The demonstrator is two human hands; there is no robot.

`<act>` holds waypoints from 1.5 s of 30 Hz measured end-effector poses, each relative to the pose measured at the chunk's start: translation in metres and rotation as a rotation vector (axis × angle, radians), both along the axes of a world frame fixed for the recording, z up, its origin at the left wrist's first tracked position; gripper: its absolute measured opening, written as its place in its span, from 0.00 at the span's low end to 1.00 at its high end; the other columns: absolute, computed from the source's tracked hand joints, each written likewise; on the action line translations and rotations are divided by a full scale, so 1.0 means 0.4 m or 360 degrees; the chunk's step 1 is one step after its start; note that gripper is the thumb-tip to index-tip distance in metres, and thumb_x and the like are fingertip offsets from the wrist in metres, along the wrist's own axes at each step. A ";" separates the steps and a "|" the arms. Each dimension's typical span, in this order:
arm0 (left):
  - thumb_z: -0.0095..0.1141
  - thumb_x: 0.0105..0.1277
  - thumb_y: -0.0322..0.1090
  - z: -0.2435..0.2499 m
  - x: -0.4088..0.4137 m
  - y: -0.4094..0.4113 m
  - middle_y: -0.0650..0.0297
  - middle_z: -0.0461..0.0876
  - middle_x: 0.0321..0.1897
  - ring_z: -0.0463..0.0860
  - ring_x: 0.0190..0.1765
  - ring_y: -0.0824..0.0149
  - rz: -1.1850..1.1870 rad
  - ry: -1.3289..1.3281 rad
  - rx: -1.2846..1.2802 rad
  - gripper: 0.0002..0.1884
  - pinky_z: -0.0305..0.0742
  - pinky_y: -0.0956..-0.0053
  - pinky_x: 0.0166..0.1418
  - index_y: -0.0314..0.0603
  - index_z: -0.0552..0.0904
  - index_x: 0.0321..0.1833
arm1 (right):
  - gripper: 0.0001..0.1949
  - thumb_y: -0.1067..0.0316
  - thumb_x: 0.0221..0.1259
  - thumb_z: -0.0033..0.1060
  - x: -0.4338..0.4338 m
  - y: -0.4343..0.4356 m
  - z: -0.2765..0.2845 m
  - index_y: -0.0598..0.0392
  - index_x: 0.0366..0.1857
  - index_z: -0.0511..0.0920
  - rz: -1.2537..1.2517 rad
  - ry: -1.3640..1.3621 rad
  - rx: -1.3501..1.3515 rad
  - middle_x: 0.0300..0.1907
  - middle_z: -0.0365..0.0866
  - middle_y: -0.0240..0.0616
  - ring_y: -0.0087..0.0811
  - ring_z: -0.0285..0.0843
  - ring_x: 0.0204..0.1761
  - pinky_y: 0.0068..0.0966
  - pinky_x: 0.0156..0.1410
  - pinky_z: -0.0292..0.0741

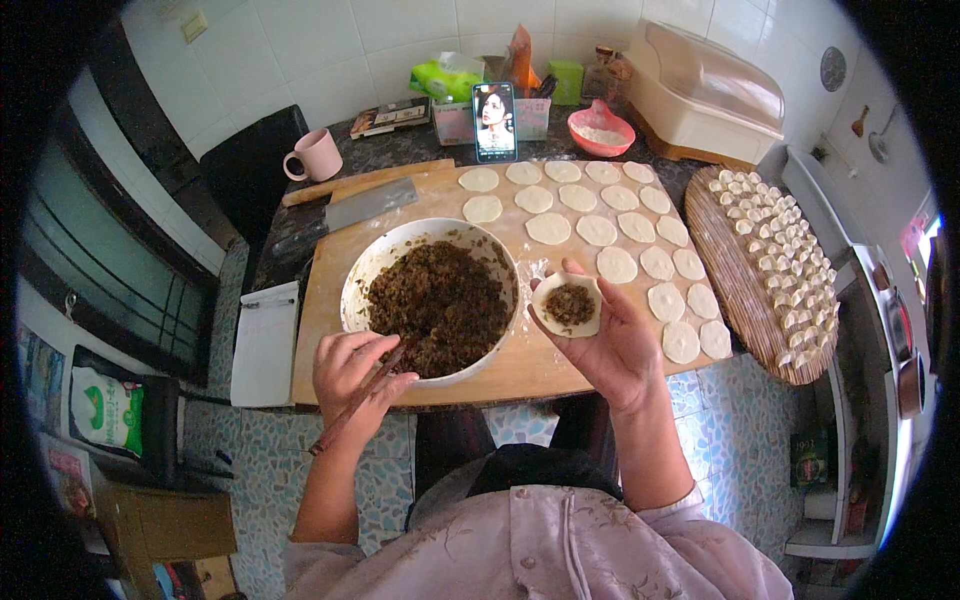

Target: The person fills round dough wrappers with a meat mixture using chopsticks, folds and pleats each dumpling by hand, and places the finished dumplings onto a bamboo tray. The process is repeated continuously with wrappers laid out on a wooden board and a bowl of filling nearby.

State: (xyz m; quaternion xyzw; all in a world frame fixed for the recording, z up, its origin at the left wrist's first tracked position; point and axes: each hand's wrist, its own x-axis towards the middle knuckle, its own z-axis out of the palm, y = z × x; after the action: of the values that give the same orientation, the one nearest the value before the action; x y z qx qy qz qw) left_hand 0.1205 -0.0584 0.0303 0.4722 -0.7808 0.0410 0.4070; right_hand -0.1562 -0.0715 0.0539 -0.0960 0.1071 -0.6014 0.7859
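A white bowl point(352, 289) of dark minced filling point(442, 300) stands on a floured wooden board point(547, 367). At its near left rim, my left hand point(349, 382) grips a brown wooden stick point(341, 433), perhaps chopsticks, whose tip reaches over the filling. My right hand point(626, 349), palm up, cradles a round dough wrapper point(545, 324) with a mound of filling point(568, 304) at its centre. Several flat dough wrappers point(616, 265) lie in rows on the right part of the board. Beyond it, a woven oval tray point(720, 255) carries many folded dumplings point(780, 244).
Behind the bowl lie a cleaver point(371, 204) and a rolling pin point(420, 171). A pink mug point(319, 154), a propped phone point(495, 124), a red bowl of flour point(600, 135) and a lidded box point(697, 90) line the back. A notepad with a pen point(264, 345) sits left.
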 end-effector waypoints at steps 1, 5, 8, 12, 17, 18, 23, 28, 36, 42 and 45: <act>0.69 0.43 0.46 -0.006 0.001 0.009 0.60 0.77 0.40 0.73 0.46 0.56 0.0043 -0.0007 -0.0011 0.24 0.69 0.62 0.51 0.42 0.82 0.42 | 0.18 0.64 0.69 0.36 -0.003 0.002 0.001 0.61 0.58 0.64 -0.0002 0.0000 0.0004 0.60 0.64 0.58 0.48 0.61 0.64 0.43 0.70 0.59; 0.74 0.39 0.40 -0.054 0.017 0.054 0.54 0.72 0.47 0.70 0.51 0.53 0.0218 0.0283 0.0019 0.35 0.65 0.60 0.56 0.38 0.73 0.52 | 0.18 0.66 0.67 0.39 -0.018 0.008 -0.005 0.61 0.58 0.65 -0.0056 0.0024 0.0011 0.59 0.64 0.57 0.48 0.62 0.63 0.44 0.70 0.59; 0.70 0.46 0.31 -0.170 0.027 0.100 0.54 0.73 0.43 0.72 0.45 0.55 0.0267 0.0852 -0.0129 0.23 0.69 0.62 0.50 0.38 0.72 0.43 | 0.18 0.67 0.66 0.41 -0.028 0.011 -0.014 0.61 0.58 0.65 -0.0059 -0.0012 -0.0005 0.59 0.64 0.57 0.49 0.63 0.62 0.45 0.70 0.58; 0.64 0.52 0.25 -0.198 -0.020 0.170 0.61 0.76 0.26 0.75 0.32 0.59 0.0153 0.0514 -0.0300 0.10 0.72 0.67 0.38 0.40 0.75 0.32 | 0.20 0.67 0.66 0.41 -0.047 0.017 -0.046 0.61 0.60 0.63 -0.0012 -0.0112 -0.0010 0.59 0.64 0.58 0.49 0.62 0.63 0.48 0.70 0.57; 0.65 0.49 0.24 -0.150 -0.145 0.168 0.60 0.79 0.29 0.78 0.31 0.61 -0.0462 0.0458 -0.0109 0.09 0.74 0.70 0.34 0.40 0.82 0.34 | 0.20 0.65 0.68 0.36 -0.042 0.047 -0.037 0.61 0.61 0.61 0.0086 0.0016 0.0074 0.61 0.64 0.53 0.48 0.59 0.66 0.54 0.71 0.52; 0.64 0.50 0.24 -0.127 -0.174 0.156 0.62 0.79 0.29 0.78 0.32 0.62 -0.0453 0.0414 -0.0104 0.09 0.74 0.71 0.35 0.40 0.83 0.35 | 0.21 0.65 0.69 0.35 -0.050 0.056 -0.042 0.62 0.62 0.60 0.0127 0.0013 0.0019 0.61 0.63 0.53 0.48 0.57 0.66 0.53 0.71 0.52; 0.65 0.47 0.24 -0.096 -0.263 0.076 0.64 0.79 0.32 0.77 0.33 0.62 -0.0616 0.0342 -0.0322 0.12 0.72 0.69 0.35 0.44 0.82 0.35 | 0.20 0.62 0.70 0.32 -0.053 0.086 -0.048 0.61 0.59 0.64 0.0222 0.0109 0.0092 0.59 0.67 0.50 0.43 0.63 0.63 0.46 0.68 0.58; 0.65 0.46 0.25 -0.066 -0.318 0.034 0.66 0.78 0.31 0.77 0.33 0.63 -0.0724 0.0335 -0.0434 0.13 0.70 0.69 0.35 0.46 0.81 0.35 | 0.19 0.61 0.70 0.31 -0.059 0.096 -0.055 0.60 0.57 0.67 0.0228 0.0145 0.0184 0.55 0.71 0.49 0.41 0.69 0.59 0.42 0.65 0.64; 0.69 0.41 0.26 -0.068 -0.328 0.024 0.67 0.77 0.32 0.76 0.38 0.63 -0.0780 0.0124 -0.0457 0.14 0.72 0.69 0.39 0.49 0.83 0.34 | 0.22 0.61 0.70 0.31 -0.077 0.102 -0.085 0.63 0.62 0.60 0.0308 0.0116 0.0049 0.60 0.65 0.51 0.40 0.64 0.63 0.40 0.70 0.59; 0.64 0.43 0.25 -0.068 -0.327 0.029 0.67 0.80 0.32 0.76 0.37 0.63 -0.0883 0.0032 -0.0443 0.13 0.73 0.71 0.39 0.47 0.84 0.34 | 0.21 0.63 0.69 0.33 -0.075 0.110 -0.082 0.65 0.61 0.61 0.0306 0.0312 0.0094 0.59 0.67 0.50 0.40 0.66 0.62 0.36 0.67 0.64; 0.62 0.43 0.25 -0.077 -0.324 0.029 0.66 0.80 0.32 0.77 0.36 0.63 -0.0977 -0.0002 -0.0411 0.13 0.74 0.71 0.40 0.45 0.84 0.35 | 0.21 0.64 0.69 0.33 -0.077 0.113 -0.089 0.66 0.60 0.61 0.0292 0.0279 0.0121 0.60 0.66 0.51 0.40 0.65 0.63 0.35 0.68 0.63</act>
State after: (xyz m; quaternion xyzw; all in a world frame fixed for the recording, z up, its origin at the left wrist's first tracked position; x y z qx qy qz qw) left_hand -0.0092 -0.0468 -0.0005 0.1592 -0.8753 0.0154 0.4563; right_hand -0.1869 -0.0264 0.0182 -0.1277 0.1889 -0.5118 0.8283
